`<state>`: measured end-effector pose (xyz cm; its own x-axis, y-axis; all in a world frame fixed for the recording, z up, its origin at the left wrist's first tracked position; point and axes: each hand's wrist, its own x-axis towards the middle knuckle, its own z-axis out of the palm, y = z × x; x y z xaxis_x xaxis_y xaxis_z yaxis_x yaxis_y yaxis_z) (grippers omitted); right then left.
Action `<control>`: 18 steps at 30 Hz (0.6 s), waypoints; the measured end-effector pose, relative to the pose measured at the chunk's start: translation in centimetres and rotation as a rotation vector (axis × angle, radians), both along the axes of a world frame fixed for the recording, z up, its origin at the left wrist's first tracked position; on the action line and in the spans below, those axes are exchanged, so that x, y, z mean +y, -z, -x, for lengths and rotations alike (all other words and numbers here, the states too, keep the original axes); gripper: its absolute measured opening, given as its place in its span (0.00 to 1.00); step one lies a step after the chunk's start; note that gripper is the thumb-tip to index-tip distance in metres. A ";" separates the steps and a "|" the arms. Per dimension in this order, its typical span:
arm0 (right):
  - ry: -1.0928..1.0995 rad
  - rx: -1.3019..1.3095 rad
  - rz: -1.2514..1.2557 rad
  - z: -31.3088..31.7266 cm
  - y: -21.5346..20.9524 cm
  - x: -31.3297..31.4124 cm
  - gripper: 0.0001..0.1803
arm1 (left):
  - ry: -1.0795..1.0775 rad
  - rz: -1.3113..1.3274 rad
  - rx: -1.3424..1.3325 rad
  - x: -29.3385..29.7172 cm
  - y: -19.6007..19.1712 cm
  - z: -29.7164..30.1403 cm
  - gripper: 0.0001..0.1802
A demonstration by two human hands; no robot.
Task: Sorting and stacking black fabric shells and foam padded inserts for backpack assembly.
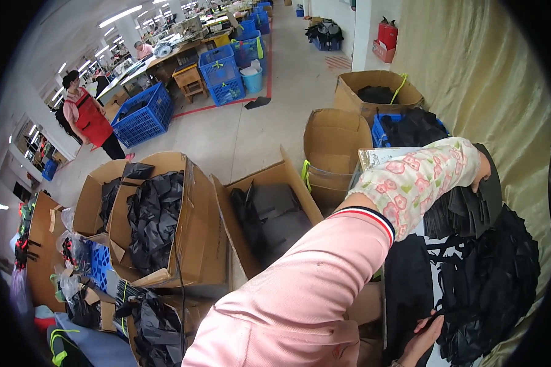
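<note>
Right now my left hand point(485, 171) — floral sleeve cover on its forearm — has its fingers clenched on the stack of black pieces point(465, 211) at the desk's far edge; my right hand point(427, 336) pinches black fabric point(490, 293) near me.

The left hand point(482, 168) grips a stack of black fabric pieces point(471, 208), fingers curled over its top edge; right hand point(423, 337) fingers pinch black cloth point(490, 287) below.

Matt black cloth pieces point(490, 275), stacked. Beside them left: brown corrugated cardboard boxes point(196, 220), rough, holding glossy black plastic bags point(153, 214). Further left: blue plastic crates point(144, 113), hard, latticed. Floral cloth oversleeve point(422, 180), pink knit sleeve point(300, 293).
</note>
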<state>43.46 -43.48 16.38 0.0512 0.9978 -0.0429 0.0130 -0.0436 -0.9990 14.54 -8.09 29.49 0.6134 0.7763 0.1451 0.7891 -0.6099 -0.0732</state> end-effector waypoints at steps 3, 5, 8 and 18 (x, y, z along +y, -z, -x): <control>0.027 -0.034 0.012 -1.1 0.4 -0.4 0.19 | 0.099 -0.088 -0.255 -3.0 -1.0 -2.3 0.24; -0.012 -0.018 -0.064 -1.2 0.8 0.0 0.15 | 0.098 -0.161 -0.548 -5.2 -2.3 -2.0 0.17; 0.078 -0.096 -0.116 -1.9 0.7 0.2 0.13 | 0.296 -0.186 -0.922 -12.7 -3.9 -6.4 0.15; 0.318 -0.220 -0.460 1.3 -6.3 0.2 0.12 | 0.680 0.247 -1.346 -30.1 5.7 -15.3 0.17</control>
